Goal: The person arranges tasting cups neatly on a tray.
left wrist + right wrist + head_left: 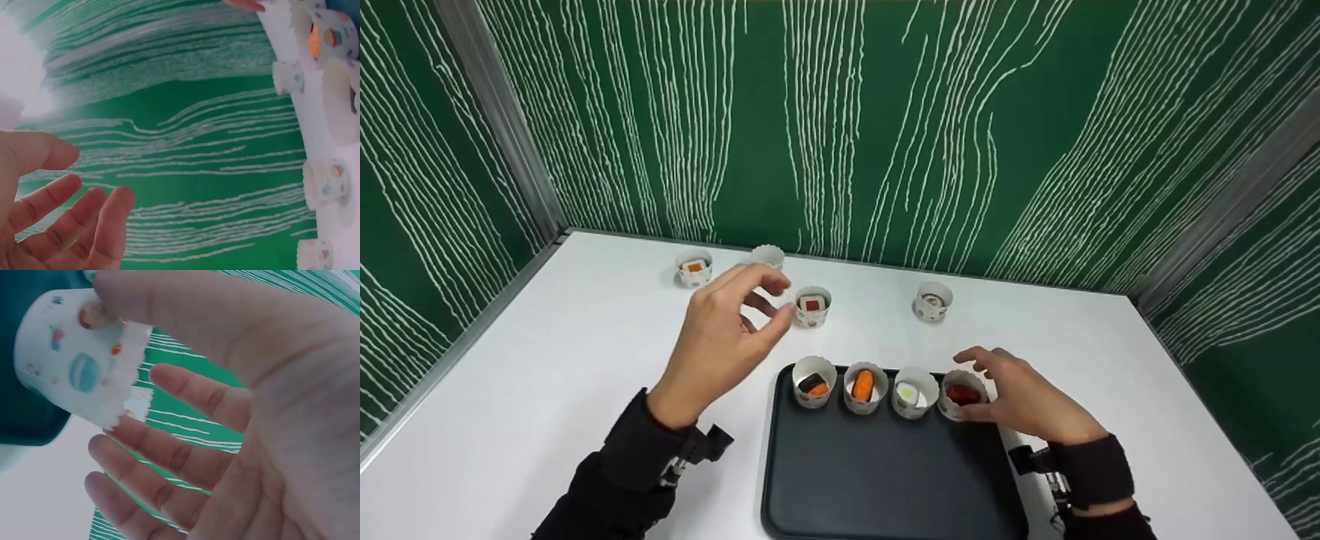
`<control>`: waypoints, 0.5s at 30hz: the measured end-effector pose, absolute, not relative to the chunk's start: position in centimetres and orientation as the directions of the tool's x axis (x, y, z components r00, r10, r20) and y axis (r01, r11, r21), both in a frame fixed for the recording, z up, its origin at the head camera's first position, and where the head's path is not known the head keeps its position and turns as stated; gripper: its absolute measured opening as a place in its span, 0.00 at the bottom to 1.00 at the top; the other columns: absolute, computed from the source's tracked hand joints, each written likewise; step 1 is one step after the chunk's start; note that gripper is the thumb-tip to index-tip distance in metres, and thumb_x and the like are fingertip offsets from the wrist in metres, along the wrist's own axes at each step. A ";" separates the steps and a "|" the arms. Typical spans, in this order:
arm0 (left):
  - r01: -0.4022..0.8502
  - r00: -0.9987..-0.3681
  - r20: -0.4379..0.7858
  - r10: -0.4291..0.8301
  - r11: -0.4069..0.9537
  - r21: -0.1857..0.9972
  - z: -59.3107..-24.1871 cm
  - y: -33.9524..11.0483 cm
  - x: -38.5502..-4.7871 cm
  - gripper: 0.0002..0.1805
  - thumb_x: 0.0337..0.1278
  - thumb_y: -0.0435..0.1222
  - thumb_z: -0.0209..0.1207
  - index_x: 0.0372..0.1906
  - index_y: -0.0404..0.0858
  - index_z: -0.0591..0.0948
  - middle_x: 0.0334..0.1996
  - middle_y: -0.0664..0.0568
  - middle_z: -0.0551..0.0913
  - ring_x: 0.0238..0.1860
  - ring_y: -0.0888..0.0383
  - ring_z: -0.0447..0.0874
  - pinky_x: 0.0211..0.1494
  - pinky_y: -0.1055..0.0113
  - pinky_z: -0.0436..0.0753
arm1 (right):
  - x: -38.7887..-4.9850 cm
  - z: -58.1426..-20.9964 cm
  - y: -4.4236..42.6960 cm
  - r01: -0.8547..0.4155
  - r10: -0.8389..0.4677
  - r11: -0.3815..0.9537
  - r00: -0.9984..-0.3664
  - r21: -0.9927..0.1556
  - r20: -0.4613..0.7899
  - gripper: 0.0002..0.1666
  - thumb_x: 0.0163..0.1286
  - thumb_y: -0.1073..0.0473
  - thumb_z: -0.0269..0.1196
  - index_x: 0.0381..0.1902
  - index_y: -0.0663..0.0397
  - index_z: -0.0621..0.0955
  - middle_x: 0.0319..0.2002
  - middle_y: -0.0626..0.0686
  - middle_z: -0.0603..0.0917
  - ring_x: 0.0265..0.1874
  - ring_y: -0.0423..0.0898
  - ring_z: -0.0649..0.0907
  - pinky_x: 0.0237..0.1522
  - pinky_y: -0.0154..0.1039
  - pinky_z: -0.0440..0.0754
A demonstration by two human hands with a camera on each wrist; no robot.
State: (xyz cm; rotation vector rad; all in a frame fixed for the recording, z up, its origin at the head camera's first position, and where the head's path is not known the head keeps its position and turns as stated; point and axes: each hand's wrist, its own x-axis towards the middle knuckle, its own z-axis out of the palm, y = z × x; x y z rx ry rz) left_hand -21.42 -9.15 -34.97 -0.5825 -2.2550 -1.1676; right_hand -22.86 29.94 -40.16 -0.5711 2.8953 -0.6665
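My left hand (727, 337) is raised over the white table, fingers loosely bent and nothing between them; the left wrist view shows the same hand (67, 214). Beside its fingertips in the head view is a paper cup (810, 319) holding a white piece with a red square. At the tray's far right corner my right hand (1027, 394) is at a paper cup (949, 409) with a dark red piece. In the right wrist view its thumb (129, 298) overlaps that cup's printed side, while the fingers are spread around the scalloped rim.
Along the far edge of the dark tray (885, 480) stand several cups, including one with an orange piece (863, 385). Farther back are a cup with an orange-topped piece (694, 270), a partly hidden cup (767, 257) and another cup (933, 301). Green walls (765, 112) surround the table.
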 end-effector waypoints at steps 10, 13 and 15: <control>0.419 -0.847 0.531 0.026 0.648 0.636 -35.5 -12.3 -25.1 0.14 0.65 0.35 0.70 0.53 0.37 0.86 0.47 0.43 0.89 0.45 0.45 0.90 0.56 0.50 0.82 | -21.1 -37.6 30.0 -0.328 -0.349 0.836 -0.936 -0.440 0.034 0.38 0.70 0.46 0.75 0.72 0.50 0.76 0.66 0.59 0.81 0.65 0.65 0.81 0.62 0.63 0.81; 0.348 -0.872 0.490 -0.016 0.683 0.642 -35.5 -13.3 -26.2 0.16 0.65 0.36 0.70 0.55 0.37 0.84 0.48 0.41 0.89 0.47 0.43 0.90 0.55 0.46 0.82 | -20.6 -36.9 29.7 -0.329 -0.348 0.833 -0.936 -0.445 0.041 0.37 0.71 0.46 0.74 0.73 0.47 0.76 0.67 0.56 0.81 0.65 0.63 0.82 0.62 0.62 0.82; 0.306 -0.882 0.469 -0.041 0.706 0.639 -35.5 -13.9 -26.9 0.17 0.65 0.36 0.69 0.56 0.36 0.83 0.48 0.40 0.88 0.47 0.42 0.89 0.53 0.44 0.82 | -20.2 -36.5 29.5 -0.337 -0.353 0.829 -0.934 -0.447 0.051 0.36 0.71 0.45 0.74 0.72 0.47 0.76 0.67 0.54 0.82 0.64 0.62 0.83 0.61 0.60 0.83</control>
